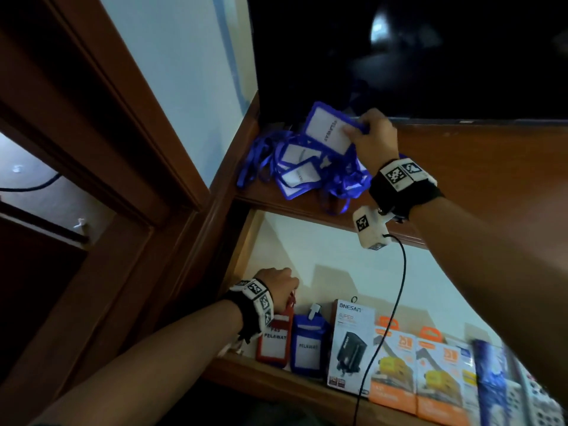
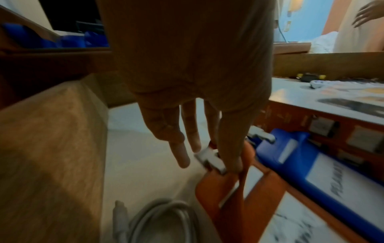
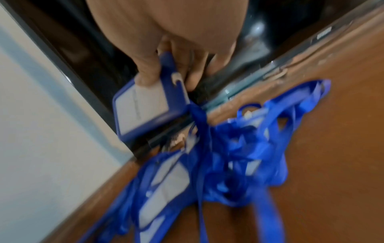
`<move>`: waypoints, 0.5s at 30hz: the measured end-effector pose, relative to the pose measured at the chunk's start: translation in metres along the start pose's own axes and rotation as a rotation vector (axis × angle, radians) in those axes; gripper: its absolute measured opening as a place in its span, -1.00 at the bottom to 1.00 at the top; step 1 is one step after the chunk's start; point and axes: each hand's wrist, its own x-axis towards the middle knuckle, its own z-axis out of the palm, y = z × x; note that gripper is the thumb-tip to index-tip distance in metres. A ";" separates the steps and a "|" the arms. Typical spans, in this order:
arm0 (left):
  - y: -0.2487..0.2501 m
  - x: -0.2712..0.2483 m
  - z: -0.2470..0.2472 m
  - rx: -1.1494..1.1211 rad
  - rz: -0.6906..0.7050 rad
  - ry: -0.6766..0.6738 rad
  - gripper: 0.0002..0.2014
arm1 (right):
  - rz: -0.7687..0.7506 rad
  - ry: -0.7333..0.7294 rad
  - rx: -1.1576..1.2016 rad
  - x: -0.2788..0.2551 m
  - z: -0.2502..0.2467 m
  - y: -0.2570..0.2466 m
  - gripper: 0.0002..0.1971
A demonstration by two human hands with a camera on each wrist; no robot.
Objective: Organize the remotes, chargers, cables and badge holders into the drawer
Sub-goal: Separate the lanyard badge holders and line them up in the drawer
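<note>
In the drawer [image 1: 276,368] stand one red holder [image 1: 274,341], one blue holder [image 1: 309,345], one black-charger box [image 1: 350,345] and two orange boxes [image 1: 393,370]. Above the drawer, several blue holders [image 1: 299,170] lie tangled; exact count unclear.

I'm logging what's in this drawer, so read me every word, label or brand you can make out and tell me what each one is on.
"PELAWAT": blue badge holder held by the right hand.
"PAS PELAWAT": red badge holder that the left hand touches.
"PELAWAT": blue badge holder in the drawer.
"ONESAM" and "SUPER": charger box; its smaller print is unreadable.
Orange boxes: text too blurred.
Wrist views: nothing more readable.
</note>
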 end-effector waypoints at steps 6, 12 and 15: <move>0.000 0.010 -0.047 -0.256 -0.146 0.290 -0.69 | -0.049 0.200 0.260 -0.009 -0.045 -0.007 -0.78; 0.005 0.023 -0.113 -0.304 -0.158 0.849 -0.61 | -0.055 0.284 0.373 -0.008 -0.080 -0.021 -0.80; 0.002 0.036 -0.122 -0.272 -0.314 0.533 -0.35 | -0.067 0.354 0.397 -0.010 -0.104 -0.026 -0.81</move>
